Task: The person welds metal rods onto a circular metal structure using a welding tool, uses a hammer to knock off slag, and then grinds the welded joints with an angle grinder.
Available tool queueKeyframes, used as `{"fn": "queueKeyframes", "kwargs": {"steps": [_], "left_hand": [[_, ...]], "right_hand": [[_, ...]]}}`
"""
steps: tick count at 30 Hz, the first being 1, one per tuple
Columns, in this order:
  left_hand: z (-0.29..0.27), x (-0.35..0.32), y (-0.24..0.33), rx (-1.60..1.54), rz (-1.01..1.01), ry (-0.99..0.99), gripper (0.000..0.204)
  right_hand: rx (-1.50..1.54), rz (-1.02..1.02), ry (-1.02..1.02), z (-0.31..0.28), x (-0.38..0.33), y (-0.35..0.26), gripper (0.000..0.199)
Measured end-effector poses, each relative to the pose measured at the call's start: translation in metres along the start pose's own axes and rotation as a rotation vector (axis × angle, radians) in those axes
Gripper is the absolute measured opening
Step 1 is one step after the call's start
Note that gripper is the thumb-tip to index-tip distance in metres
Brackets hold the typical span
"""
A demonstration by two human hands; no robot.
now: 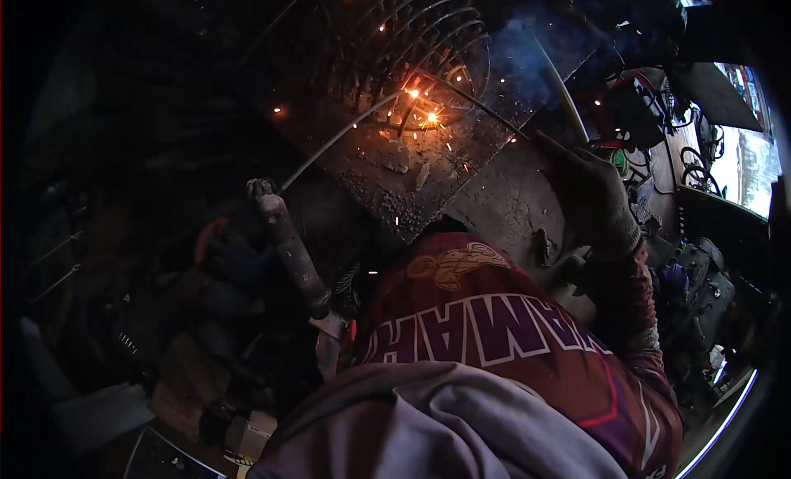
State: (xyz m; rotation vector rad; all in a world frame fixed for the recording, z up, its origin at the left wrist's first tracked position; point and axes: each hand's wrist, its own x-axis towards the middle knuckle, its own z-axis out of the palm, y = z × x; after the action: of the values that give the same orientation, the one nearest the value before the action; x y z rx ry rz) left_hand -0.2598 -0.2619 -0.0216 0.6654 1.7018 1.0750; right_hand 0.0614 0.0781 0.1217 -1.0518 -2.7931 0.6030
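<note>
Metal coil (416, 25) apparently across far path

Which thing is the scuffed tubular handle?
Find the metal plate beneath the sparks. Left of its near corner, the tubular handle slants upward. Unlike the thin rod reaching the right hand, it is thick, with another rod leading toward the sparks.

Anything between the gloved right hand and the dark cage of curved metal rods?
No barrier visible; only a thin straight metal rod spans from the gloved right hand toward the cage, with orange sparks near its far end.
</note>
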Motion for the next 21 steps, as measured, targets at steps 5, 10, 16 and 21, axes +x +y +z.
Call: {"fn": "queueKeyframes", "kwargs": {"steps": [5,10,16,21], "left_hand": [[0.003,-0.008,-0.001,-0.064,-0.024,0.027,0.048],[0.001,-0.006,-0.001,-0.118,-0.043,0.018,0.047],[0.007,-0.006,0.000,-0.204,-0.064,0.017,0.047],[0.006,-0.003,-0.007,-0.266,-0.101,0.026,0.049]], "right_hand": [[0.035,-0.028,0.004,0.001,0.000,-0.001,0.044],[0.050,0.007,-0.084,-0.009,-0.001,-0.004,0.044],[0.034,0.015,-0.098,-0.007,-0.002,-0.001,0.043],[0.049,-0.040,-0.004,-0.002,-0.002,0.002,0.043]]}}
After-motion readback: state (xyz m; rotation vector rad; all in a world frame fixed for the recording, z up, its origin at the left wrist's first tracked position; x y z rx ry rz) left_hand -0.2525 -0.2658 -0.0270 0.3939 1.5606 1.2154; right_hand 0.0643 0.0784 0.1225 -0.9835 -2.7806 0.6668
